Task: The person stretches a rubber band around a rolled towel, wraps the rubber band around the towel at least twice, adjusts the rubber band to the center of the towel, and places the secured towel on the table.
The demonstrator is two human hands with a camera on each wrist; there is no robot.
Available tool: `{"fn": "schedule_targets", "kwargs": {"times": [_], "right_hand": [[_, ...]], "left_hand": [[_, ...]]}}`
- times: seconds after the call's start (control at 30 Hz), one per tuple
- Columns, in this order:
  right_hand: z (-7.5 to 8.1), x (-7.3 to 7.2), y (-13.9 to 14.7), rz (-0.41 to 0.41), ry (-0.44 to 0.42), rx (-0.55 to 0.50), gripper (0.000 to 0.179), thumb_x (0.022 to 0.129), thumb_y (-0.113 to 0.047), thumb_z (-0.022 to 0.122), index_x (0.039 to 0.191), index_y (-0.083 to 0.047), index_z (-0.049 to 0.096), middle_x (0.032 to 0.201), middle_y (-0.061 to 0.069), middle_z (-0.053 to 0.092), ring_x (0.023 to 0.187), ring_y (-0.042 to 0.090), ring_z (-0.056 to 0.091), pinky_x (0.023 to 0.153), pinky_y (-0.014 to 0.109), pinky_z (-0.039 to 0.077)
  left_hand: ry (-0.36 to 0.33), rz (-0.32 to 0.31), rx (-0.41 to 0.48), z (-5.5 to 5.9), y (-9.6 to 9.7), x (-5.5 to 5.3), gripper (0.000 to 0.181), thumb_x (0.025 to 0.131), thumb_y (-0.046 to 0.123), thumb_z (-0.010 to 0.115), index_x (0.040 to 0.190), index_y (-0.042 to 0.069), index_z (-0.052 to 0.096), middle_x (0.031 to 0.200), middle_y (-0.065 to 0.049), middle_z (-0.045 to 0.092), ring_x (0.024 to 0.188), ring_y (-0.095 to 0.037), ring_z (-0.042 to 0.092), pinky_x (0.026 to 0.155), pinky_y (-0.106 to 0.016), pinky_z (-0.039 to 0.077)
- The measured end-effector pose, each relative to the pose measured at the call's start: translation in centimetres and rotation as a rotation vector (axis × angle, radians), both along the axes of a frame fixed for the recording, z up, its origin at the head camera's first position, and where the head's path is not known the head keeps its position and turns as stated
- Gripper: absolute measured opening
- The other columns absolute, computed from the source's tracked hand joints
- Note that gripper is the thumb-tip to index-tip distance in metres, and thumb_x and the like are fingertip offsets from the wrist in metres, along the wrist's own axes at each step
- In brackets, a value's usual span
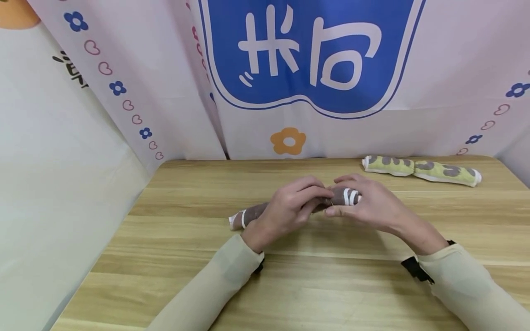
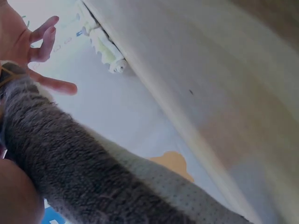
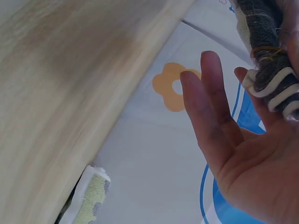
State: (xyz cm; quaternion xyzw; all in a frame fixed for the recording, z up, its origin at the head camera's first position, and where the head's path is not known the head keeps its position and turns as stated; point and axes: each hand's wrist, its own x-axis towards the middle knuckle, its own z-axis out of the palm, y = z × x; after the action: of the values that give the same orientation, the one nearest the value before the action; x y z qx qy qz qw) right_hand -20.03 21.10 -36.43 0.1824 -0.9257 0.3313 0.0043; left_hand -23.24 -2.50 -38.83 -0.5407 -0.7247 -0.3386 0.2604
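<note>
A brown rolled towel [image 1: 256, 211] with white bands near its ends is held just above the table, slanting up to the right. My left hand [image 1: 290, 202] grips it around the middle. Near the white-striped end, my right hand [image 1: 368, 202] holds it with the thumb below and fingers above. The right wrist view shows a thin tan rubber band [image 3: 267, 49] around the towel, just beside the stripes; two right-hand fingers extend away from the roll. In the left wrist view the fuzzy dark towel [image 2: 70, 149] fills the lower left, partly hiding the left hand.
A second rolled towel [image 1: 445, 172], yellow-green with grey spots and cinched at its middle, lies at the back right of the wooden table [image 1: 314, 289]. Behind the table's back edge hangs a printed curtain [image 1: 252, 133]. Both sleeves have black straps near the wrists.
</note>
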Motion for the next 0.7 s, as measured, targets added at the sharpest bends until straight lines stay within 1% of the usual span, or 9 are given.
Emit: {"fn": "schedule_targets", "kwargs": {"times": [0.13, 0.27, 0.47, 0.6, 0.7], "right_hand": [[-0.1, -0.2, 0.1, -0.02, -0.033, -0.07, 0.076, 0.083, -0.053, 0.09, 0.137, -0.005, 0.067, 0.131, 0.012, 0.07, 0.107, 0.028, 0.07, 0.091, 0.047, 0.056], [-0.5, -0.4, -0.1, -0.015, -0.064, -0.134, 0.062, 0.084, -0.048, 0.091, 0.13, -0.011, 0.073, 0.121, 0.006, 0.075, 0.107, 0.023, 0.071, 0.091, 0.044, 0.056], [-1.1, -0.2, -0.7, -0.033, -0.139, -0.237, 0.054, 0.084, -0.045, 0.092, 0.125, -0.014, 0.076, 0.109, 0.001, 0.078, 0.096, 0.023, 0.07, 0.083, 0.039, 0.056], [-1.5, -0.1, -1.0, -0.047, -0.184, -0.303, 0.05, 0.085, -0.042, 0.092, 0.123, -0.014, 0.077, 0.099, 0.005, 0.077, 0.076, 0.027, 0.068, 0.067, 0.037, 0.056], [-1.7, -0.1, -1.2, -0.048, -0.222, -0.35, 0.049, 0.086, -0.038, 0.091, 0.125, -0.012, 0.075, 0.097, 0.01, 0.075, 0.066, 0.031, 0.067, 0.059, 0.04, 0.058]], "left_hand": [[0.005, -0.004, 0.065, 0.0, 0.1, 0.1, 0.016, 0.1, -0.007, 0.069, 0.111, 0.001, 0.077, 0.108, -0.009, 0.071, 0.101, -0.015, 0.069, 0.095, -0.02, 0.053], [0.024, 0.007, 0.118, 0.1, 0.2, 0.2, 0.017, 0.098, -0.01, 0.068, 0.11, 0.0, 0.076, 0.106, -0.01, 0.071, 0.1, -0.017, 0.07, 0.094, -0.02, 0.054], [0.042, 0.051, 0.175, 0.2, 0.4, 0.2, 0.015, 0.097, -0.012, 0.068, 0.105, -0.003, 0.076, 0.103, -0.012, 0.071, 0.096, -0.02, 0.072, 0.092, -0.021, 0.055], [0.026, 0.07, 0.212, 0.1, 0.6, 0.2, 0.015, 0.096, -0.013, 0.068, 0.104, -0.003, 0.077, 0.101, -0.011, 0.071, 0.093, -0.018, 0.072, 0.089, -0.02, 0.056], [0.007, 0.075, 0.245, 0.0, 0.7, 0.3, 0.017, 0.094, -0.015, 0.069, 0.102, -0.003, 0.078, 0.099, -0.01, 0.071, 0.09, -0.015, 0.071, 0.086, -0.02, 0.057]]}}
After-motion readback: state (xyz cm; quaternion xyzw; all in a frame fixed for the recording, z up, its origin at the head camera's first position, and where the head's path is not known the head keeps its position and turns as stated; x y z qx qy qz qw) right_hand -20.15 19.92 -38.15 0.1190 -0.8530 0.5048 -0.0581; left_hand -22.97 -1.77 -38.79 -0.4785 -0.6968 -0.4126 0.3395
